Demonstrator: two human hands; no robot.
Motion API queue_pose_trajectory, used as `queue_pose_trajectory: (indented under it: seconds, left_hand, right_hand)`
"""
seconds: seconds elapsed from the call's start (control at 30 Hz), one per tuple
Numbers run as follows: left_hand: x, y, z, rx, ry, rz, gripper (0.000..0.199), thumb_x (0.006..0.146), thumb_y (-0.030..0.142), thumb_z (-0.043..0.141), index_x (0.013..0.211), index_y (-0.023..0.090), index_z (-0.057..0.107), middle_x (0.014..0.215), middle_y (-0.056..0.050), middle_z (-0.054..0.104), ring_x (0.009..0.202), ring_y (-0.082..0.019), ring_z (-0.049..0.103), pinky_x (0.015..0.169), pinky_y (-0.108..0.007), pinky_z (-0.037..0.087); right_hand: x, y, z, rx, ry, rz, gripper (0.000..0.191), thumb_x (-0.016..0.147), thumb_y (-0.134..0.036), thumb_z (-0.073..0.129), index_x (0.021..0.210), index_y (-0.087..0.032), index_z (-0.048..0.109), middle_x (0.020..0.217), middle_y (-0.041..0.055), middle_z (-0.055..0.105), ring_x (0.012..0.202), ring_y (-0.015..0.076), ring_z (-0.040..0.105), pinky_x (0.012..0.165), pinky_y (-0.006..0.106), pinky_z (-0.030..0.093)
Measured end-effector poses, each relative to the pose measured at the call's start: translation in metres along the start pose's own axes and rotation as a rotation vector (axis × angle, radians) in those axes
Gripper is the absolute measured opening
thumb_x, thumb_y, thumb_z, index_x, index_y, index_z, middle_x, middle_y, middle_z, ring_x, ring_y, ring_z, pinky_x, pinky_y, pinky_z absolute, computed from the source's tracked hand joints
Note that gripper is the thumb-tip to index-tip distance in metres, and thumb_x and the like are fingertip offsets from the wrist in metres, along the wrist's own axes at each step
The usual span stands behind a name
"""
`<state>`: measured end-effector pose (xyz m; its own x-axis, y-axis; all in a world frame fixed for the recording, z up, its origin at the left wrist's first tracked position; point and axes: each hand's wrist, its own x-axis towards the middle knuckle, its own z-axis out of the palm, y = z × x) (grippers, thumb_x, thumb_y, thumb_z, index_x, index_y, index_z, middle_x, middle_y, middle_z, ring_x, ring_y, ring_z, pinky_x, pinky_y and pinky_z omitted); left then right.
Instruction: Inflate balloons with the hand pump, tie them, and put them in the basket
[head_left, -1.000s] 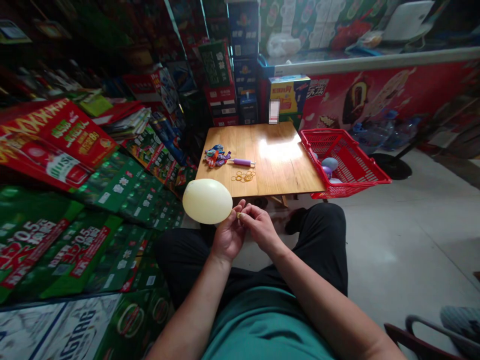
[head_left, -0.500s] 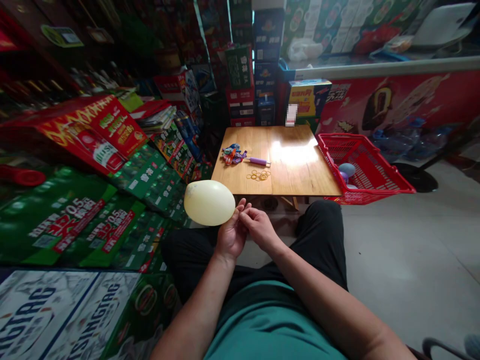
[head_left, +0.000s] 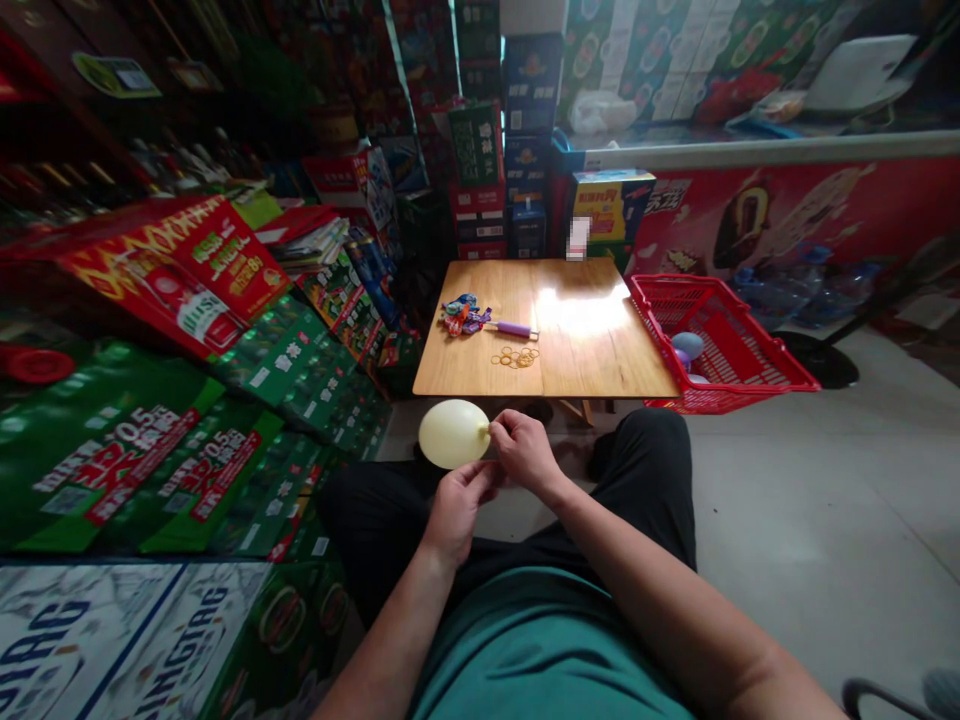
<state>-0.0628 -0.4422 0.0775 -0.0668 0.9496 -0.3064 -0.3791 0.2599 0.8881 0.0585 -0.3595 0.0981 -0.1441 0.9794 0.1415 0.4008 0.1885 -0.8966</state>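
A pale yellow inflated balloon (head_left: 453, 434) lies sideways over my left knee, its neck pointing right. My right hand (head_left: 526, 452) is closed in a pinch on that neck. Just below the balloon, my left hand (head_left: 456, 508) has its thumb and fingers pressed together near the right fingertips; what they hold, if anything, is too small to make out. On the wooden table (head_left: 592, 365) beyond my hands are several tan rubber bands (head_left: 515, 357), a purple hand pump (head_left: 514, 329) and a heap of uninflated balloons (head_left: 463, 315).
At the table's right side stands a red basket (head_left: 739, 335) with several balloons (head_left: 687, 346) inside. Stacked green drink cartons (head_left: 135, 440) line my left side, close to the left knee. Behind the table stand a yellow box (head_left: 604, 210) and a freezer (head_left: 795, 200).
The balloon has shifted right and turned so its neck faces my right hand, which now pinches it. My left hand has come off the neck and dropped slightly, its fingers closing.
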Motion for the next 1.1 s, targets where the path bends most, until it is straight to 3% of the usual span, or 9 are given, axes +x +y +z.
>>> queue_pose_trajectory:
  seconds: [0.17, 0.23, 0.3, 0.37, 0.53, 0.67, 0.83, 1.03, 1.1]
  left_hand:
    - [-0.006, 0.014, -0.007, 0.591, 0.175, 0.616, 0.021, 0.099, 0.035, 0.066, 0.105, 0.02, 0.079, 0.107, -0.01, 0.08, 0.101, -0.027, 0.075, 0.096, -0.04, 0.057]
    - [0.002, 0.018, -0.011, 0.857, 0.193, 0.86, 0.025, 0.101, 0.027, 0.061, 0.121, 0.022, 0.075, 0.124, -0.011, 0.077, 0.123, -0.03, 0.069, 0.113, -0.05, 0.047]
    - [0.012, 0.018, -0.016, 1.055, 0.155, 0.97, 0.036, 0.102, 0.021, 0.056, 0.136, 0.022, 0.067, 0.139, -0.012, 0.071, 0.141, -0.032, 0.057, 0.125, -0.059, 0.031]
    - [0.021, 0.015, -0.022, 1.148, 0.103, 0.974, 0.039, 0.104, 0.018, 0.052, 0.142, 0.022, 0.063, 0.142, -0.012, 0.069, 0.145, -0.031, 0.053, 0.127, -0.062, 0.023]
    - [0.032, 0.012, -0.034, 1.119, 0.071, 0.96, 0.032, 0.104, 0.02, 0.058, 0.135, 0.022, 0.067, 0.133, -0.011, 0.074, 0.133, -0.028, 0.065, 0.126, -0.059, 0.026]
    - [0.041, 0.019, -0.042, 1.15, 0.07, 0.948, 0.021, 0.101, 0.022, 0.065, 0.119, 0.025, 0.075, 0.114, -0.006, 0.081, 0.112, -0.026, 0.075, 0.125, -0.059, 0.027]
    - [0.056, 0.025, -0.05, 1.188, 0.067, 0.94, 0.011, 0.098, 0.023, 0.069, 0.104, 0.026, 0.078, 0.104, -0.003, 0.081, 0.103, -0.024, 0.076, 0.124, -0.058, 0.027]
    - [0.077, 0.022, -0.056, 1.088, 0.071, 0.797, 0.01, 0.099, 0.025, 0.067, 0.101, 0.026, 0.077, 0.101, -0.002, 0.081, 0.097, -0.022, 0.076, 0.12, -0.055, 0.035]
    - [0.084, 0.019, -0.062, 1.041, 0.078, 0.727, 0.011, 0.1, 0.028, 0.066, 0.1, 0.027, 0.077, 0.102, -0.002, 0.081, 0.098, -0.023, 0.075, 0.119, -0.056, 0.036]
  right_hand:
    - [0.005, 0.01, -0.006, -0.048, -0.091, -0.045, 0.023, 0.091, -0.023, 0.056, 0.069, -0.019, 0.06, 0.067, 0.0008, 0.063, 0.065, 0.014, 0.053, 0.065, 0.027, 0.037]
    - [0.003, 0.009, -0.006, -0.016, -0.147, -0.08, 0.024, 0.092, -0.023, 0.057, 0.068, -0.019, 0.058, 0.067, -0.0006, 0.06, 0.065, 0.0133, 0.051, 0.065, 0.026, 0.036]
    - [0.001, 0.006, -0.005, 0.061, -0.222, -0.096, 0.025, 0.093, -0.025, 0.058, 0.068, -0.019, 0.054, 0.066, -0.0018, 0.057, 0.064, 0.0126, 0.049, 0.064, 0.025, 0.036]
    - [0.001, 0.006, -0.003, 0.2, -0.319, -0.039, 0.026, 0.094, -0.029, 0.057, 0.07, -0.02, 0.053, 0.065, -0.0028, 0.055, 0.062, 0.0122, 0.048, 0.061, 0.024, 0.037]
    - [0.006, 0.015, 0.005, 0.457, -0.446, 0.136, 0.027, 0.094, -0.033, 0.059, 0.071, -0.02, 0.053, 0.06, -0.0038, 0.054, 0.056, 0.0116, 0.046, 0.054, 0.023, 0.037]
    - [0.016, 0.023, 0.007, 0.3, -0.4, 0.144, 0.023, 0.091, -0.028, 0.06, 0.069, -0.019, 0.059, 0.061, -0.0029, 0.056, 0.058, 0.0113, 0.047, 0.056, 0.023, 0.035]
    - [0.03, 0.023, 0.003, 0.062, -0.375, 0.017, 0.022, 0.09, -0.025, 0.061, 0.07, -0.018, 0.063, 0.065, -0.0024, 0.058, 0.065, 0.0112, 0.05, 0.06, 0.022, 0.035]
    - [0.062, 0.04, 0.007, 0.064, -0.619, 0.101, 0.028, 0.096, -0.033, 0.057, 0.077, -0.017, 0.069, 0.066, 0.0002, 0.066, 0.06, 0.0118, 0.058, 0.055, 0.021, 0.039]
    - [0.089, 0.054, 0.001, -0.042, -0.605, 0.114, 0.033, 0.099, -0.034, 0.054, 0.079, -0.016, 0.073, 0.07, 0.0026, 0.071, 0.06, 0.0126, 0.062, 0.057, 0.021, 0.043]
